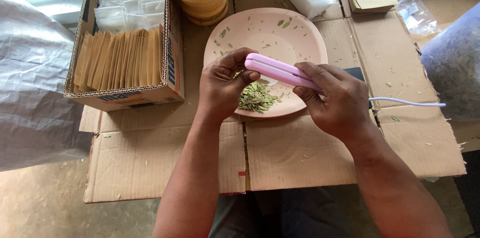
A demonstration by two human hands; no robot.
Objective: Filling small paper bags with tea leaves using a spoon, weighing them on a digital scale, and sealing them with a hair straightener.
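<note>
Pink sealer (280, 71) spans both grips, left hand (222, 88), right hand (336, 99)

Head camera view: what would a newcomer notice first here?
First, the pink handheld device at the centre, held by the left hand and the right hand over a pink plate with a small heap of dried green leaves. To the left, a cardboard box holds rows of brown paper pouches.

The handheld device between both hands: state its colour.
Pale pink device, with a white cord; the head view shows it.
</note>
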